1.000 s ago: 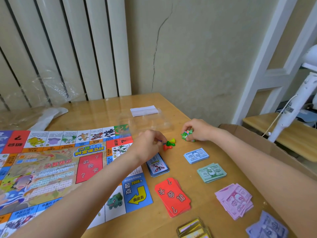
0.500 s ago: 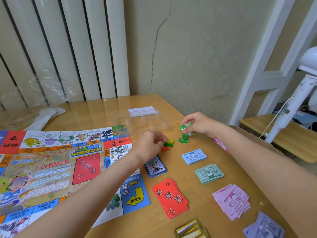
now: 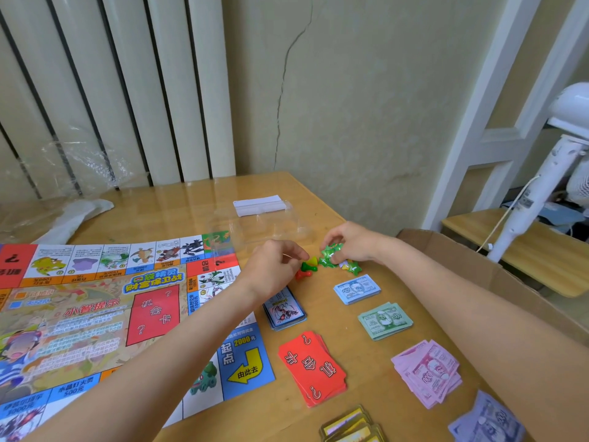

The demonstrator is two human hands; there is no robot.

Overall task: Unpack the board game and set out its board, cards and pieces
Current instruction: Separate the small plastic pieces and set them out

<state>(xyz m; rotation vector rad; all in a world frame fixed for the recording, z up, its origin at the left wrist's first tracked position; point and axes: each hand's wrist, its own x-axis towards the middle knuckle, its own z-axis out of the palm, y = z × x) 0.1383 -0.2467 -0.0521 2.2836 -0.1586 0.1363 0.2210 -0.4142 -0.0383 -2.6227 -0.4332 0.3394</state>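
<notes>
Now both hands at the far right part of the wooden table [image 3: 178, 215], just beyond the board's corner. Left hand [image 3: 274, 266] curled, grip narrow, fingertips pinched at the small pawns [image 3: 306, 268]: yellow, green and red, clustered and touching the tabletop; whether actually held cannot be told. Right hand [image 3: 352, 242] curled down over a heap of green plastic pieces [image 3: 333, 258], grip closed round some of them, the rest spilling just beside toward the blue notes. Game board [image 3: 105, 301] spread flat, glossy, bright cartoon squares round its border, a red question-mark panel in the middle, a blue start square with a yellow arrow at the near right corner. Right of the board, apart from one another: blue-backed cards [image 3: 285, 309], red cards [image 3: 314, 368] fanned a little, blue notes [image 3: 357, 288], green notes [image 3: 385, 320], pink notes [image 3: 427, 373] loosely spread, purple notes [image 3: 486, 421] and yellow-edged cards [image 3: 350, 425] at the near edge. Clear plastic tray [image 3: 261, 228] beyond the hands, white slip [image 3: 258, 205] behind it. Cardboard box [image 3: 478, 275] hard against the table's right edge.
</notes>
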